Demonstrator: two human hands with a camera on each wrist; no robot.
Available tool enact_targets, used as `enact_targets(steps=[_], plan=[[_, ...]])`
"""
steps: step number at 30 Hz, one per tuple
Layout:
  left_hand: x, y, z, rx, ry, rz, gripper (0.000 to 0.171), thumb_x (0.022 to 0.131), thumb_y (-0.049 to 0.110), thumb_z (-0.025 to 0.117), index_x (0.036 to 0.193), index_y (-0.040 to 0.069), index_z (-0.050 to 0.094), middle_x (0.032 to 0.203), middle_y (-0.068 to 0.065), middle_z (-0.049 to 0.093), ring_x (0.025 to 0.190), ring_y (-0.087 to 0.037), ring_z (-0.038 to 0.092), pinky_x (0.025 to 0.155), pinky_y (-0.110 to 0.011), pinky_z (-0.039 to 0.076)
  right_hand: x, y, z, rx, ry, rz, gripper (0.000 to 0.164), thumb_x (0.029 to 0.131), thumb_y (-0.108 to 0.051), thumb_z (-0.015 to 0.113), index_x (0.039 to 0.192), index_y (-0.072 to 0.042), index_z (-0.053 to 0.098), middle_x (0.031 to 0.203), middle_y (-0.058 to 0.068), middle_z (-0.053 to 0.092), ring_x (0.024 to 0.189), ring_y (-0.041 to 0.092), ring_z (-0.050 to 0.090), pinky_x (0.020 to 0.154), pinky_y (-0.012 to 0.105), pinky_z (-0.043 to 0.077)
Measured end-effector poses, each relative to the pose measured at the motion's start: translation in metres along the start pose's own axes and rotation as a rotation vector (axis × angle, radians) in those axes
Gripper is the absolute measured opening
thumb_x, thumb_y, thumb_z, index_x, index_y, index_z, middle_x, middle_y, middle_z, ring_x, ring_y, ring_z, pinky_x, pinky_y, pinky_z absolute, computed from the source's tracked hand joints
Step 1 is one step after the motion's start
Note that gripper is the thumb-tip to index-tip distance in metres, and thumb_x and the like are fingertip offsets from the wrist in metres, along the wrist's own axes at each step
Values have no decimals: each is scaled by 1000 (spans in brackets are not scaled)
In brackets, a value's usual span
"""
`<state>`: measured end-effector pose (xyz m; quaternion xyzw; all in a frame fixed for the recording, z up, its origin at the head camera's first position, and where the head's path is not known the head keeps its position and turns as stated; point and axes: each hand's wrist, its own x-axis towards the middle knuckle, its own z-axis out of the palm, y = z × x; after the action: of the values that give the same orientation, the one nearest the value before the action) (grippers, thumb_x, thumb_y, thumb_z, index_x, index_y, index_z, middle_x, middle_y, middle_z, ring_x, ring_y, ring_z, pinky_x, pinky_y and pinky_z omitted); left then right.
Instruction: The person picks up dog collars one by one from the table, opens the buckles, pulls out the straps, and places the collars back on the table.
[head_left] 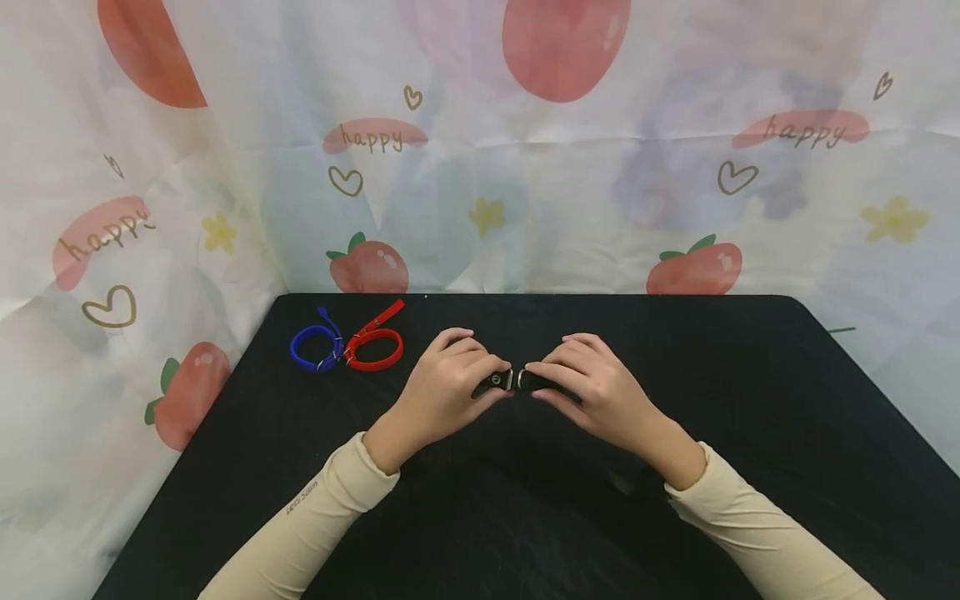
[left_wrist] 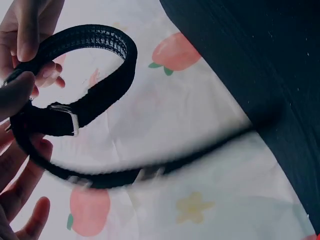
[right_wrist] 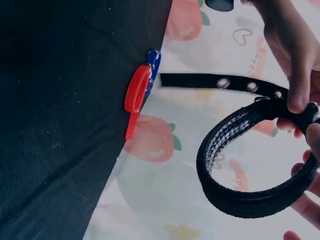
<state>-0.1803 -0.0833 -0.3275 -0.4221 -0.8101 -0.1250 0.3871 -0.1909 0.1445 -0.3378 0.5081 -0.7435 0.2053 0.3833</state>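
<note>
A black dog collar (left_wrist: 112, 92) is held between both hands, bent into a loop, its inner side textured in the wrist views. My left hand (head_left: 450, 382) pinches one part of it between thumb and fingers. Facing it, my right hand (head_left: 588, 379) pinches the collar from the other side. A silver metal buckle (left_wrist: 74, 122) shows close to the fingertips. The loose strap end (right_wrist: 195, 80), with metal eyelets (right_wrist: 223, 83), sticks out past the hands and is blurred in the left wrist view. Fingers cover the stretch between the two grips.
Left of the hands, at the back of the black table (head_left: 480, 533), lie a blue collar (head_left: 303, 362) and a red collar (head_left: 373, 365) side by side. A printed curtain (head_left: 570, 192) with strawberries and hearts rises behind the table and along the left.
</note>
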Motion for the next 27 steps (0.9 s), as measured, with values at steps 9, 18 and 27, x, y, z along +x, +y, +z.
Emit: enact_targets(steps=[9,18,27], plan=[[-2,-1,1,-11,-26,-26,27,68,27,84,89,14,71,79,5,72,76,-9,65,97,-36,45,0,3,-4,-22,-10,40,40,95,-40,48,96,-9,73,79,2,64,79,20,56,83,40,44],[4,2,2,-78,-3,-21,23,71,24,82,86,13,69,78,4,69,74,-10,62,98,-36,44,6,-5,-3,10,25,7,37,96,-34,49,98,-5,72,81,4,62,82,22,55,83,37,43],[5,4,0,-119,3,-43,23,73,25,81,89,12,71,81,3,68,75,-9,61,100,-36,44,10,-8,-2,-5,24,17,39,97,-33,47,99,-3,72,82,4,63,81,21,55,79,39,45]])
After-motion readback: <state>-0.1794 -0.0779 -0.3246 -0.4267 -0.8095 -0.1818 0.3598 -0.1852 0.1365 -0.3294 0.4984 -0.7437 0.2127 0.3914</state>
